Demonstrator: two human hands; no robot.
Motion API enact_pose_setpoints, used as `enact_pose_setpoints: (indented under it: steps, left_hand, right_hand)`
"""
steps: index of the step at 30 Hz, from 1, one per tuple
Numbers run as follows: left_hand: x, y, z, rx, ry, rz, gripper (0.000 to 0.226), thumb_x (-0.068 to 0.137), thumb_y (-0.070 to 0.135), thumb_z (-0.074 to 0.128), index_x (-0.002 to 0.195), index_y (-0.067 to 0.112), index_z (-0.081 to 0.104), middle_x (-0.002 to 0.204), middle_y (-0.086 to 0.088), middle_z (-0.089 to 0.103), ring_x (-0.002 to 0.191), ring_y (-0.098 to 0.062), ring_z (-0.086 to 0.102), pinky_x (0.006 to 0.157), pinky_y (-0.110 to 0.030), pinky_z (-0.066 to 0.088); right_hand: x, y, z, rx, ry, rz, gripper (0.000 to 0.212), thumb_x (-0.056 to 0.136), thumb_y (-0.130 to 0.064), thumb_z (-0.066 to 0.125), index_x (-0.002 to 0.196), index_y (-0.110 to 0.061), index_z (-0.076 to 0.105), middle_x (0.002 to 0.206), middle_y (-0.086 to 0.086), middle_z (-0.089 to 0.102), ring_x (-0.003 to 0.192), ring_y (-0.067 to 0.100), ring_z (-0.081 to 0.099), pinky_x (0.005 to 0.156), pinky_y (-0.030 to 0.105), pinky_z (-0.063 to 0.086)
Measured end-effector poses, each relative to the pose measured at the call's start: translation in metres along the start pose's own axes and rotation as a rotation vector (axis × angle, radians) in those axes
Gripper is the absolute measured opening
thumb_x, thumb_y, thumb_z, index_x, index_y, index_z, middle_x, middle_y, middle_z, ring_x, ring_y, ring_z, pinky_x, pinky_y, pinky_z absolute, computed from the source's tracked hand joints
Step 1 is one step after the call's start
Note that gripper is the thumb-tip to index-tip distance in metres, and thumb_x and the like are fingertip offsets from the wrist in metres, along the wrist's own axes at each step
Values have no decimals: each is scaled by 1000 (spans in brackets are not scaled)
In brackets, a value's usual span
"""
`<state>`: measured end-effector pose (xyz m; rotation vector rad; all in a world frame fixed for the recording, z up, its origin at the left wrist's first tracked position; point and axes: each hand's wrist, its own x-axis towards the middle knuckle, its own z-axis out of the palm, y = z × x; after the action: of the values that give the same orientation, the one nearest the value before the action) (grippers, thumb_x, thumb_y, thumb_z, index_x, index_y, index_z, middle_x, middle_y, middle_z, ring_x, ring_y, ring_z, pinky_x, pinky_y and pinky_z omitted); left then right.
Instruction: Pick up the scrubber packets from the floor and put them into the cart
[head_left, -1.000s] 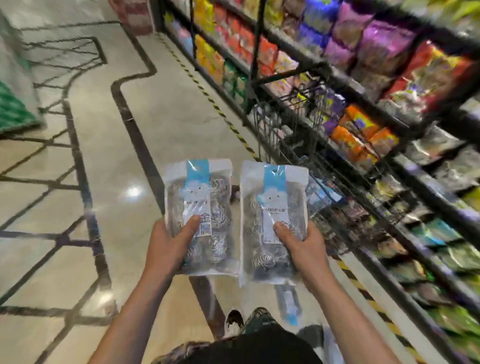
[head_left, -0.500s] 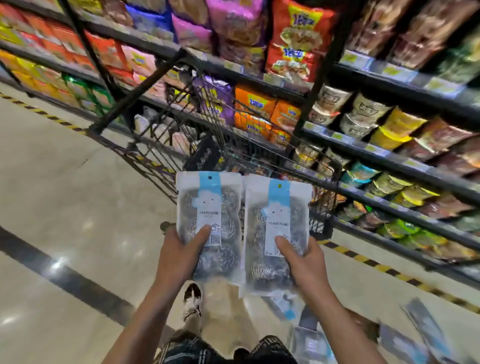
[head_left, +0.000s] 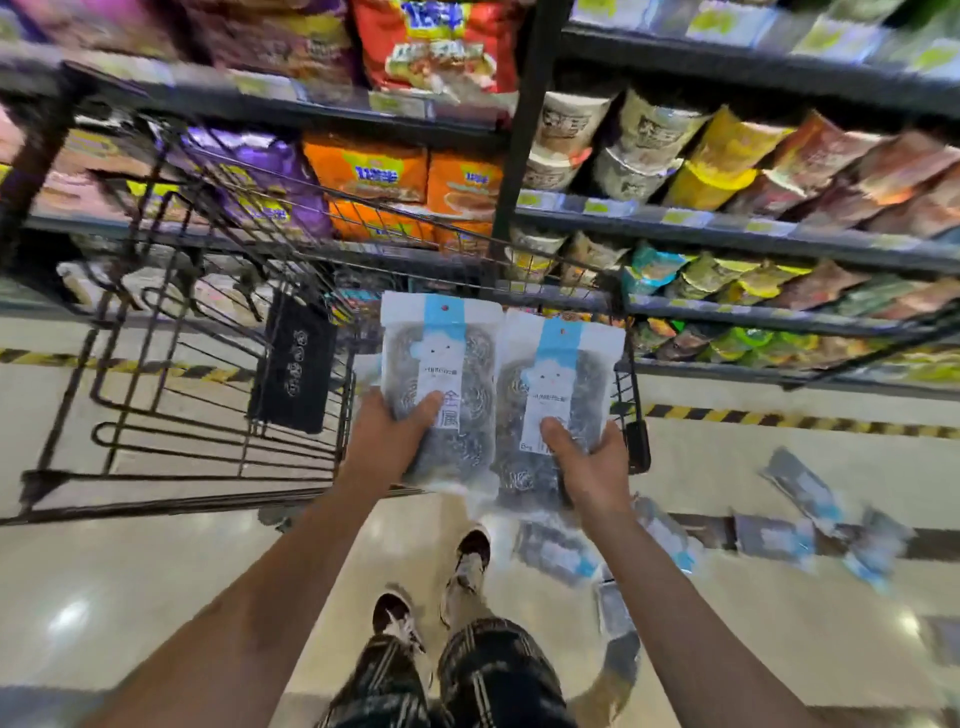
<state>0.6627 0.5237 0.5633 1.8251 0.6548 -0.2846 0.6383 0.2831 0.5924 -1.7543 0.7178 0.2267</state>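
Your left hand grips one scrubber packet, your right hand another; both held upright over the cart, ready to drop in. More packets remain on the floor.

This is a shop, a big food store. Long dark shelves are packed with bright snack bags and noodle cups. Little price tags run along the shelf edges. A wire shopping cart stands just in front of the shelves, on a shiny floor with yellow-and-black tape.
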Motion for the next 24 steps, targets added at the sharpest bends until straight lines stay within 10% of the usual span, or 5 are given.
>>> enact_pose_setpoints:
  steps: [9, 15, 18, 21, 24]
  left_hand:
    - [132, -48, 76, 131, -93, -222, 62, 85, 51, 78, 109, 1, 52, 88, -6, 65, 70, -17, 65, 51, -23, 51]
    - [202, -127, 115, 209, -189, -352, 51, 82, 45, 83, 94, 3, 58, 80, -12, 59, 69, -24, 59, 66, -40, 54]
    - [210, -147, 131, 125, -197, -368, 41, 79, 30, 87, 89, 21, 49, 83, -5, 51, 67, -15, 47, 71, -34, 38]
    - [205, -164, 135, 266, -103, -310, 70, 74, 47, 78, 128, 18, 44, 110, -9, 60, 98, -24, 61, 86, -39, 50]
    - [202, -175, 131, 272, -163, -223, 85, 76, 49, 69, 147, 34, 25, 125, -18, 53, 104, -37, 60, 87, -52, 57]
  right_hand:
    - [166, 57, 55, -207, -50, 135, 83, 61, -71, 85, 117, -16, 59, 101, 12, 76, 82, 32, 72, 75, 48, 62]
    - [225, 106, 91, -377, -71, 230, 78, 68, -66, 82, 117, -13, 53, 105, 10, 72, 91, 33, 72, 78, 52, 63]
    - [242, 122, 102, -437, -66, 310, 64, 81, -53, 82, 118, -15, 47, 102, 7, 67, 76, 26, 69, 49, 35, 58]
    - [248, 135, 97, -554, -40, 309, 56, 92, -36, 77, 121, -14, 35, 97, 4, 61, 63, 17, 59, 37, 21, 44]
    - [244, 146, 93, -703, -43, 204, 71, 92, -31, 74, 143, -22, 26, 104, 9, 67, 83, 35, 69, 68, 41, 59]
